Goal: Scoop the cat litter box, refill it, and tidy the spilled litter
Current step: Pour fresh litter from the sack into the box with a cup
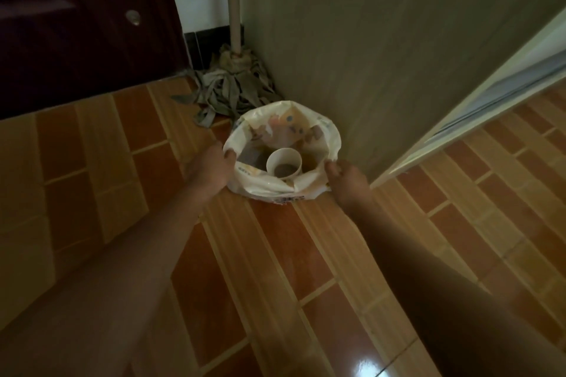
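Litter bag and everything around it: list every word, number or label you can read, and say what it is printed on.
No text here can be read.
Bag: dark print on the front fold near the floor, too blurred to read.
Bag, left rim: small marks on a yellow patch, too small to read.
Bag, inner wall: cartoon pictures only.
Cup, mop, door: none.

1. I can read no text here with any certainty.
2. The litter bag (pixel 277 193) carries dark print along its lower front edge and left side, too blurred for me to read.
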`<move>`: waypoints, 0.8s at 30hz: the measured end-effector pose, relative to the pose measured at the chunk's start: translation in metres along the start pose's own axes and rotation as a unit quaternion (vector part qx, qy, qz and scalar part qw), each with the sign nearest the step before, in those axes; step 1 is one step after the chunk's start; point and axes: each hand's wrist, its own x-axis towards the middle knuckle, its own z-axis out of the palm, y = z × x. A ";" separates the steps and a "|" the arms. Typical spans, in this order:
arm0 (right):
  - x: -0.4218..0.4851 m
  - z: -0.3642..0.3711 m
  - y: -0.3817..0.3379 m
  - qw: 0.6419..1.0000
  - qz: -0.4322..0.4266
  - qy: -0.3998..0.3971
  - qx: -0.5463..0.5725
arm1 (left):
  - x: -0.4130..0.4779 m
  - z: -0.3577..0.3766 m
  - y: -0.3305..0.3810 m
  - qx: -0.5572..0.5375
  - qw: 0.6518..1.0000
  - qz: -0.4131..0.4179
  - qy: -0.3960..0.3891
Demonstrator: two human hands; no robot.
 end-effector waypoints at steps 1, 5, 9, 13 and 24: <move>0.000 0.001 0.000 1.000 0.000 0.001 -0.002 | -0.002 0.001 0.001 0.005 1.000 -0.003 0.003; 0.002 0.002 -0.004 0.999 0.017 0.017 -0.035 | -0.010 0.004 0.002 0.033 0.999 0.000 0.017; 0.002 0.004 -0.010 0.997 0.015 0.028 -0.063 | -0.017 0.001 -0.002 0.037 0.999 0.004 0.027; -0.006 0.003 -0.020 0.996 0.004 0.034 -0.082 | -0.027 -0.003 -0.010 0.023 0.999 0.011 0.039; -0.062 0.023 -0.084 0.978 -0.144 -0.019 -0.148 | -0.100 -0.056 -0.076 -0.065 0.991 -0.083 0.083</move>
